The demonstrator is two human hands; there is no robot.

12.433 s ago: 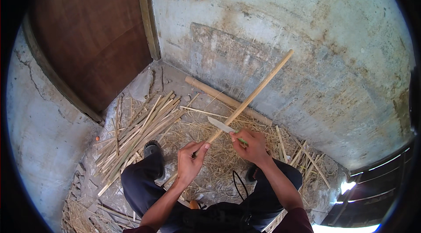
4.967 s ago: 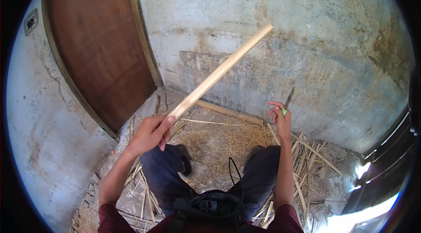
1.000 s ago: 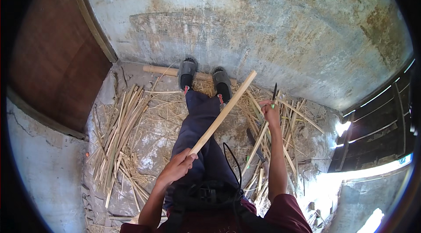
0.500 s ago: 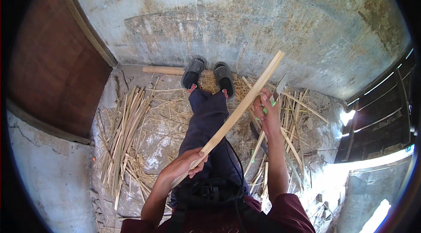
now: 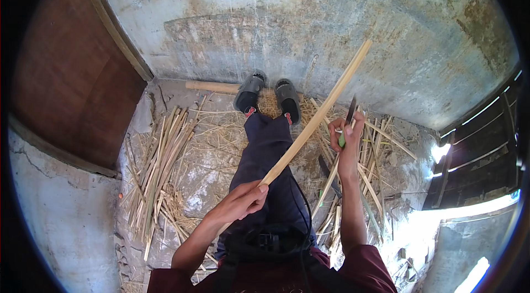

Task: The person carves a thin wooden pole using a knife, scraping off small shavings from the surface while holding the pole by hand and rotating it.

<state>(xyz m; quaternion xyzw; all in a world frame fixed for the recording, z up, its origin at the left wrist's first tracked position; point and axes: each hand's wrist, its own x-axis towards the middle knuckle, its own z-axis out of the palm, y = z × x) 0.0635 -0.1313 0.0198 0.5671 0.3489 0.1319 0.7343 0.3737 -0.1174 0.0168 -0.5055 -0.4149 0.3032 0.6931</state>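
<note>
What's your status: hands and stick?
Left hand grips bamboo stick at its lower end. Right hand holds knife beside stick. Legs stretched underneath.

Dusty concrete floor (image 5: 212, 174), bundle of split bamboo strips (image 5: 157, 163) at left, scattered shavings (image 5: 221, 133), wooden log (image 5: 212, 87) by the wall

Stick (image 5: 317, 116): diagonal, centre to upper right, across the legs (image 5: 270, 166). Split strips (image 5: 157, 166): heap at left. Further strips (image 5: 372, 171): right. Thick pole (image 5: 212, 87): upper centre, along the wall (image 5: 309, 22).
</note>
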